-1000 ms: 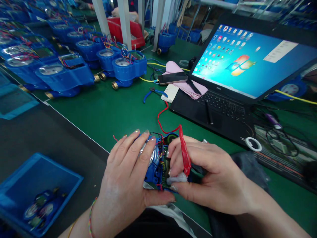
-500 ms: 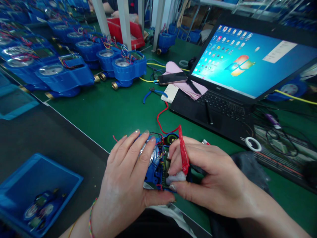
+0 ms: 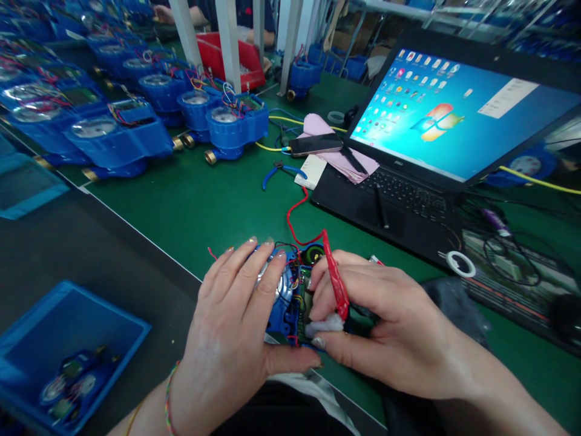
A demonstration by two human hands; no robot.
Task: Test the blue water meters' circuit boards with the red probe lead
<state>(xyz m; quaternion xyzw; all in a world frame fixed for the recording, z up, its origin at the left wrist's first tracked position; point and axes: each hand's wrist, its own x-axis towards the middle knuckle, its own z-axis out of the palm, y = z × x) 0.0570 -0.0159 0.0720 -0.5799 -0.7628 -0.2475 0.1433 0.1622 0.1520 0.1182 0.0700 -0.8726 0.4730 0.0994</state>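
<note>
Fingers [image 3: 247, 278] on my left hand [image 3: 222, 339] lie almost flat, a little bit apart, on the blue meter [image 3: 281, 324]. They rest over its round shiny face, with my thumb stretched out along the near side. On my right hand [image 3: 394, 327], the fingers and thumb are pinched nearly closed on a soft, pale lump [image 3: 324, 326]. I press it close to the green board [image 3: 305, 303] inside the meter, but I cannot tell just how much of it touches. A red wrapped piece [image 3: 336, 281] sticks up from the lump past my knuckles, and a thin red cord [image 3: 290, 221] runs off from its top. I cannot see what is inside the red wrap.

The meter is right in front of me, between my two hands, near the edge of the green table [image 3: 195, 200]. The laptop [image 3: 399, 181] is past my right hand.

I think the blue shell is hard, smooth and a bit heavy, so its outside edge looks like the best place to hold. The thin wires [image 3: 297, 284] look easy to pull loose, and the board could break if pushed hard. The lump looks squashy, so a small pinch should do.
</note>
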